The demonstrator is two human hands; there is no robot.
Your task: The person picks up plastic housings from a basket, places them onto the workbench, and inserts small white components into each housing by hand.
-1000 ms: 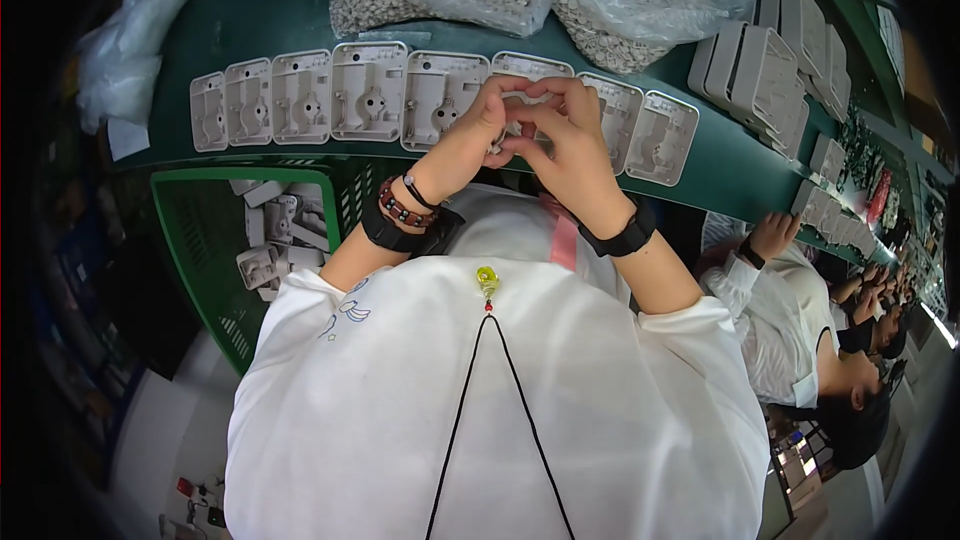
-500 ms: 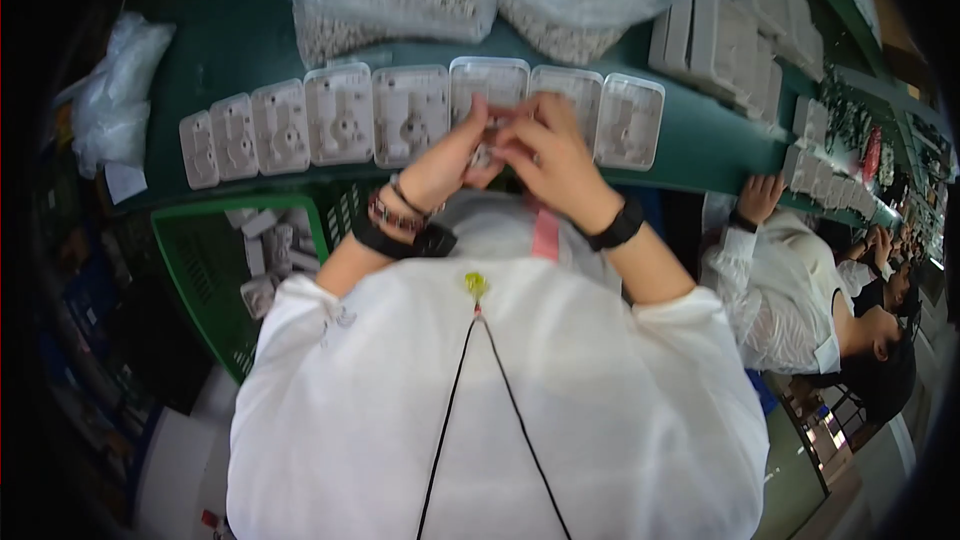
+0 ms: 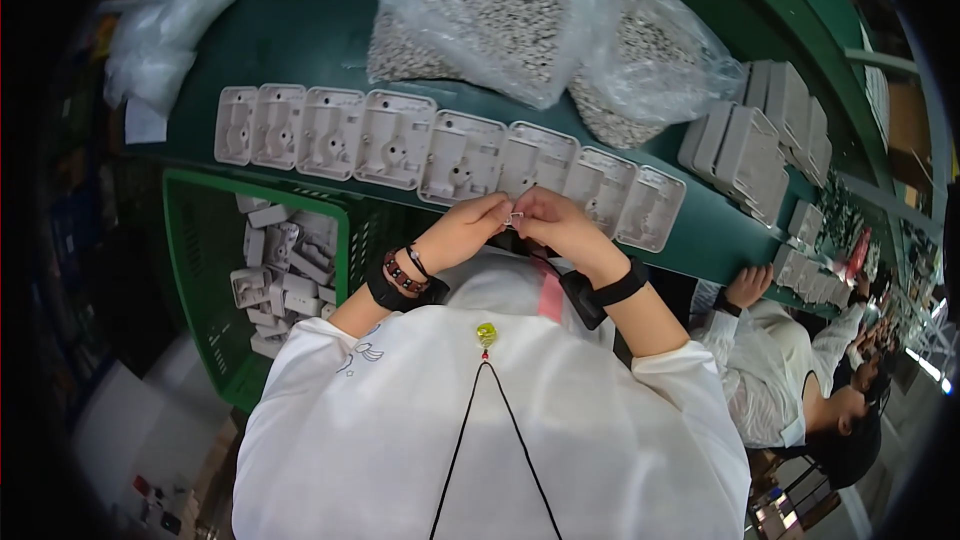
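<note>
My left hand and my right hand meet at the front edge of the green bench. Between their fingertips is a small pale plastic piece; both hands pinch it, and its exact kind is too small to make out. Just beyond them a row of several shallow, grey-white plastic housings lies open side up along the bench. My right hand partly covers the lower edge of the housings nearest to it.
Clear bags of small pale pieces rest behind the row. Stacked housings stand at the right. A green crate with pale plastic parts is below left, and a plastic bag lies far left. A co-worker sits at the right.
My hands have drawn back from over the row to the bench's front edge, where the small piece now shows between them. The view has shifted and tilted; the crate's contents show more.
</note>
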